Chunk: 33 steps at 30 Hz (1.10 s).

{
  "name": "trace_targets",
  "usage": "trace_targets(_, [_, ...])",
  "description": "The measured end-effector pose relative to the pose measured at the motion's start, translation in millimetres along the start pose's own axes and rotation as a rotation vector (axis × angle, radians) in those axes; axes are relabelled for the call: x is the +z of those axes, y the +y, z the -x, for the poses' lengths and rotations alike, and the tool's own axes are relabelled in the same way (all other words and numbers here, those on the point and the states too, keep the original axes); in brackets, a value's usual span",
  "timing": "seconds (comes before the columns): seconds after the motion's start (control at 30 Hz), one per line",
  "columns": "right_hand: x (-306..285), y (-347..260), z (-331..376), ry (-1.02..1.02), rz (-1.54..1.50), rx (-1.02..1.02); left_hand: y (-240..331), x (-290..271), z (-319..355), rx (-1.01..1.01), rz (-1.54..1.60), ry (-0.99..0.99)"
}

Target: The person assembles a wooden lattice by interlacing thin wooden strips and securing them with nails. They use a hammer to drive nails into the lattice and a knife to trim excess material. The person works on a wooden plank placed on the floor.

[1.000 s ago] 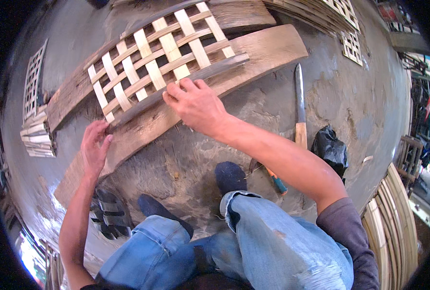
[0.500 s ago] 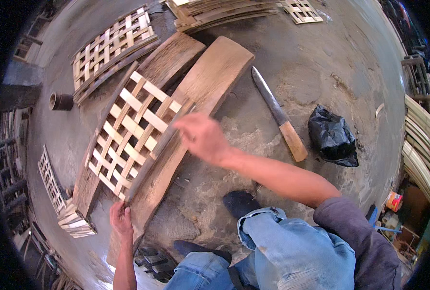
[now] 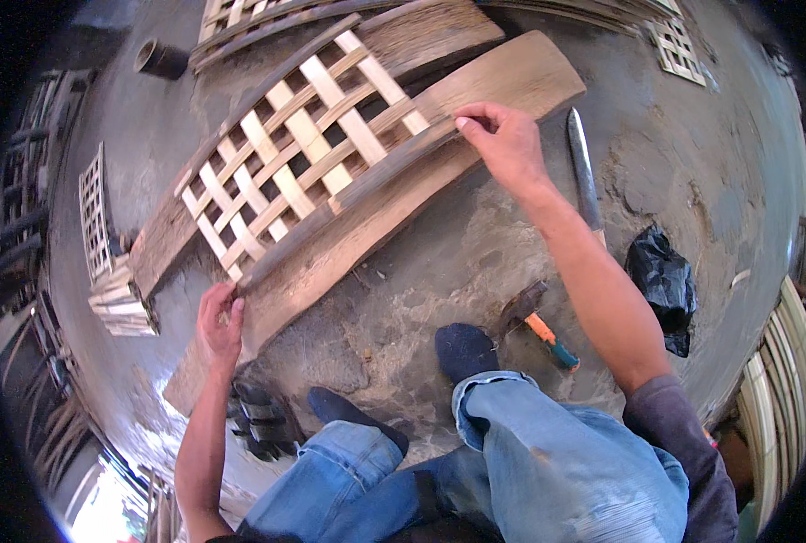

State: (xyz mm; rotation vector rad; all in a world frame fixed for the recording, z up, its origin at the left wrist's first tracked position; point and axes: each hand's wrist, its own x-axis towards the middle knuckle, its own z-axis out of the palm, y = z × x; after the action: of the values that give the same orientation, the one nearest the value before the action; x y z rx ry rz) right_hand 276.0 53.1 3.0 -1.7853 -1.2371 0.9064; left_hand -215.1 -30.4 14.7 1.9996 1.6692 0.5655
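A woven lattice panel [image 3: 310, 138] of pale flat strips lies slanting across two thick wooden planks, the near plank [image 3: 520, 77] and the far plank [image 3: 439, 36]. Dark rails run along its two long sides. My left hand [image 3: 219, 324] has its fingers curled at the left end of the near rail, beside the panel's lower corner. At that rail's right end, my right hand [image 3: 510, 154] pinches the tip between thumb and forefinger. Part of the rail's tip is hidden by the fingers.
Right of the planks lies a long knife [image 3: 584, 167], its handle mostly behind my right forearm. A hammer [image 3: 548, 337] rests near my foot, and a black plastic bag [image 3: 663, 282] farther right. Beyond the planks are another lattice panel [image 3: 240, 11] and a short dark cylinder [image 3: 160, 60].
My right hand has moved along the near rail to its right end and now pinches it. My left hand stays at the left end. The view has shifted, bringing the hammer into sight.
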Motion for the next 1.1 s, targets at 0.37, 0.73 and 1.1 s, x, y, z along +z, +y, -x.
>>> trace_targets(0.37, [-1,8,-4,-0.021,0.000,0.022,12,2,1,-0.026,0.033,0.014])
trace_targets(0.73, [-3,8,-3,-0.048,-0.026,0.015,11,2,-1,-0.015,0.022,0.010])
trace_targets(1.1, [-2,9,-7,-0.022,0.094,-0.009,5,1,6,-0.039,0.026,0.037])
